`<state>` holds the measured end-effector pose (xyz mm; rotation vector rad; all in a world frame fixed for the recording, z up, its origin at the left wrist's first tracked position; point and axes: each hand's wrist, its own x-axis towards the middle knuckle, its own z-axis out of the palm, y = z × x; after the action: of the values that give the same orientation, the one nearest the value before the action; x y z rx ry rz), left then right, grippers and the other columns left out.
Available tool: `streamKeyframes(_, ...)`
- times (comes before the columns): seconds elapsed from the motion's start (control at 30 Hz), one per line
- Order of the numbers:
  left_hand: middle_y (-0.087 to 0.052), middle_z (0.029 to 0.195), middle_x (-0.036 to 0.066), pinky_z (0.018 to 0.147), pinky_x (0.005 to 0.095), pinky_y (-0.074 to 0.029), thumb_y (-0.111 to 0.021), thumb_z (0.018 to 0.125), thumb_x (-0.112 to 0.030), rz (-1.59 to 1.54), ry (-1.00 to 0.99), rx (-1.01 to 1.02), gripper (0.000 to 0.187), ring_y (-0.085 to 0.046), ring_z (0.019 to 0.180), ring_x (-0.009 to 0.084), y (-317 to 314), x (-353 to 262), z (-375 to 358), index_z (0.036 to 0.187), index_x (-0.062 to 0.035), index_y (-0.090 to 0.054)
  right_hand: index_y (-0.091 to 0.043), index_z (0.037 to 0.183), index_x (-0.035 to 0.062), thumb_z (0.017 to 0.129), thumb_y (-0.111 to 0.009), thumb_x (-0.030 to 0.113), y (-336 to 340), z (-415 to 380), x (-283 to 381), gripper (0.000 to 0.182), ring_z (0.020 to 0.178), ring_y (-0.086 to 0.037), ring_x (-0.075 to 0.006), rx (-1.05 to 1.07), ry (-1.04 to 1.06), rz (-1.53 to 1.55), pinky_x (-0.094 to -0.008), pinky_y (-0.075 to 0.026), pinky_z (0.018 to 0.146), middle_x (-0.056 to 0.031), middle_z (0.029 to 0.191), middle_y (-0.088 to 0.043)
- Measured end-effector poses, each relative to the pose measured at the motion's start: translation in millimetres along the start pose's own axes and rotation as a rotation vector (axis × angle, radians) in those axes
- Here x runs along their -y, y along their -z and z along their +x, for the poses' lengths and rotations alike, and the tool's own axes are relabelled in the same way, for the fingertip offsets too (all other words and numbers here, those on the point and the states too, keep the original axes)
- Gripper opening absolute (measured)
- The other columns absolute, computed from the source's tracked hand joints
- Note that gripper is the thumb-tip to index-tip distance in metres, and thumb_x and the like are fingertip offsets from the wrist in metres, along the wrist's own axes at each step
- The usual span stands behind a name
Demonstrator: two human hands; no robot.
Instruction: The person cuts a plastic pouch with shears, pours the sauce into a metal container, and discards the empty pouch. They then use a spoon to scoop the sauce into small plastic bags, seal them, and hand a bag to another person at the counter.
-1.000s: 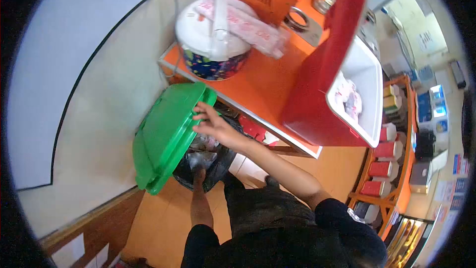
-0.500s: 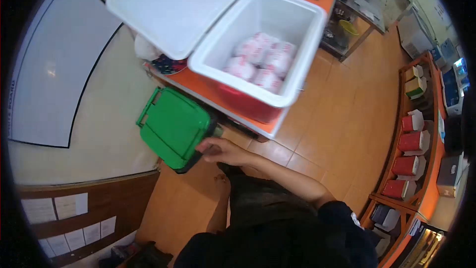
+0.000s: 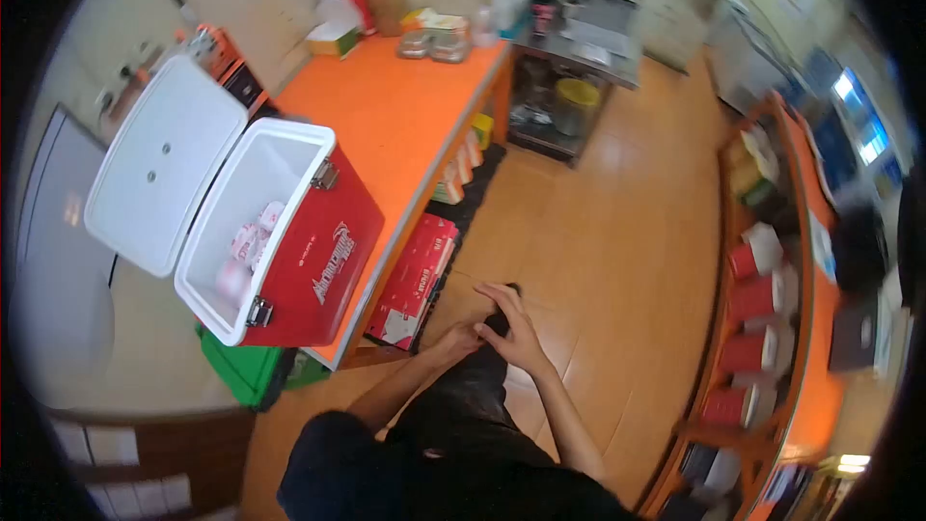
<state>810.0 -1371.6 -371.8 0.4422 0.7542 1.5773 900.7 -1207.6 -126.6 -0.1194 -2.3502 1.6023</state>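
In front of my body my right hand (image 3: 519, 336) is raised with its fingers stretched and slightly apart, nothing in it. My left hand (image 3: 457, 341) meets it at the fingertips and is also empty; part of its fingers is hard to make out. Left of them, a red cooler box (image 3: 333, 270) with a white rim stands on the orange table (image 3: 357, 96). Its white lid (image 3: 164, 159) is swung open. Inside sit several white wrapped bundles (image 3: 249, 246) with red print. No hand touches the cooler.
Below the cooler is a green-lidded bin (image 3: 241, 367). A red printed carton (image 3: 420, 280) lies under the table. On the right runs an orange shelf (image 3: 810, 347) holding red boxes (image 3: 757, 299). A metal table (image 3: 598, 48) stands beyond; tiled floor (image 3: 617, 222) lies between.
My right hand has left the side of the green bin and come together with my left hand. The view has turned right, so the cooler now appears farther left.
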Motion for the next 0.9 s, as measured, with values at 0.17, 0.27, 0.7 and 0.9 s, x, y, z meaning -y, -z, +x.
streamKeyframes(0.17,-0.037,0.147,0.019,0.112,0.0412,-0.031,-0.042,0.098,-0.043,-0.829,-0.195,0.657,0.064,-0.033,0.139,0.0307,-78,-33,295,0.146,-0.0007,-0.032,-0.055,0.133,0.01,0.094,-0.053,0.03,83,65,-121,0.044,0.135,-0.037,-0.0389,0.07,0.088,-0.286,-0.0495,-0.027,0.111,-0.0167,0.141,-0.046)
streamKeyframes(0.27,-0.035,0.15,0.016,0.114,0.0378,-0.028,-0.046,0.097,-0.034,-0.731,-0.226,0.587,0.062,-0.028,0.142,0.0302,-104,-61,406,0.148,-0.0019,-0.029,-0.055,0.132,0.0063,0.098,-0.043,0.039,192,120,-169,0.049,0.134,-0.039,-0.039,-0.02,0.148,-0.424,-0.0488,-0.028,0.11,-0.0176,0.14,-0.048)
streamKeyframes(0.7,-0.033,0.152,0.015,0.115,0.0457,-0.021,-0.042,0.097,-0.032,0.971,-0.7,0.07,0.052,-0.025,0.143,0.035,-193,-167,792,0.146,-0.0123,-0.039,-0.035,0.145,0.0036,0.1,-0.031,0.053,610,304,-399,0.067,0.142,-0.027,-0.0304,0.058,-0.653,1.009,-0.0447,-0.025,0.113,-0.0144,0.154,-0.027)
streamKeyframes(0.9,-0.029,0.155,0.015,0.116,0.0505,-0.016,-0.039,0.097,-0.037,1.426,-0.854,-0.292,0.051,-0.022,0.144,0.0383,-174,-266,920,0.144,-0.0164,-0.044,-0.019,0.153,0.006,0.102,-0.032,0.046,678,448,-373,0.066,0.145,-0.02,-0.0269,0.444,-0.246,1.329,-0.0426,-0.017,0.118,-0.012,0.159,-0.02)
